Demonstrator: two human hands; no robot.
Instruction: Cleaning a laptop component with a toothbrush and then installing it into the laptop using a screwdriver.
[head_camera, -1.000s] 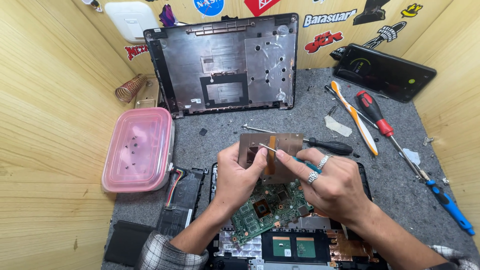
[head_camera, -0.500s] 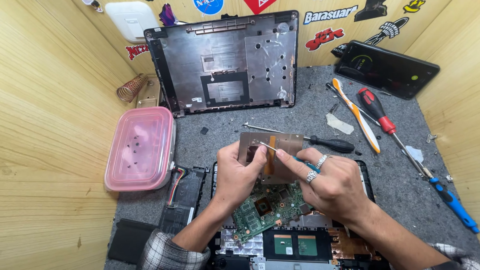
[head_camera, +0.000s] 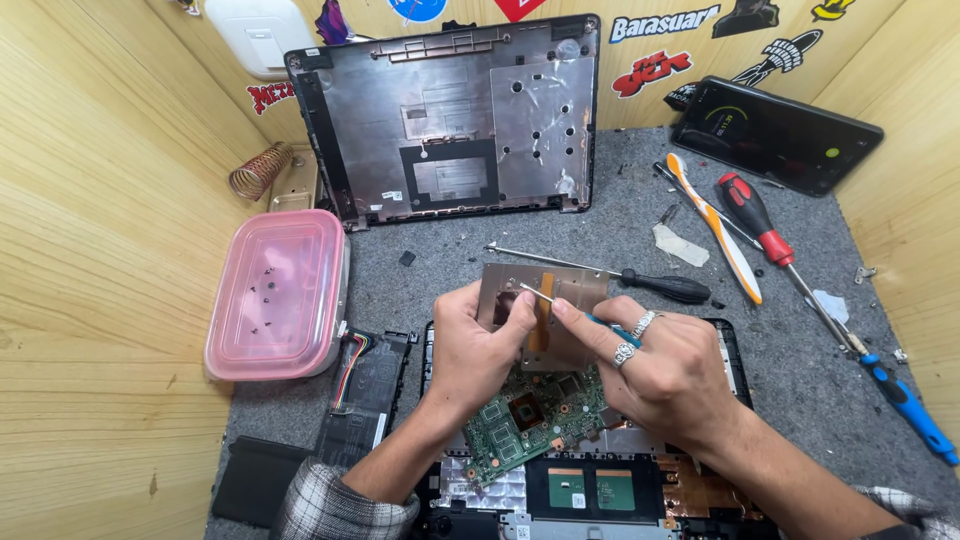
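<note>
Right hand: your right hand (head_camera: 660, 375) pinches a thin metal tool (head_camera: 560, 303), tip on the metal plate (head_camera: 545, 310).
Left hand: your left hand (head_camera: 480, 345) grips the plate's left edge.
Change: both hands and plate sit as before, barely shifted.
Below: green circuit board (head_camera: 535, 415) in the open laptop.
Around: black-handled screwdriver (head_camera: 665, 287) just beyond the plate; pink box (head_camera: 280, 295) to the left.

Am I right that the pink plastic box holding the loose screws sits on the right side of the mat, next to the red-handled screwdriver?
Not quite. The head view shows the pink plastic box, loose screws inside, on the left side of the mat, against the wooden wall. The red-handled screwdriver lies far off on the right.
</note>
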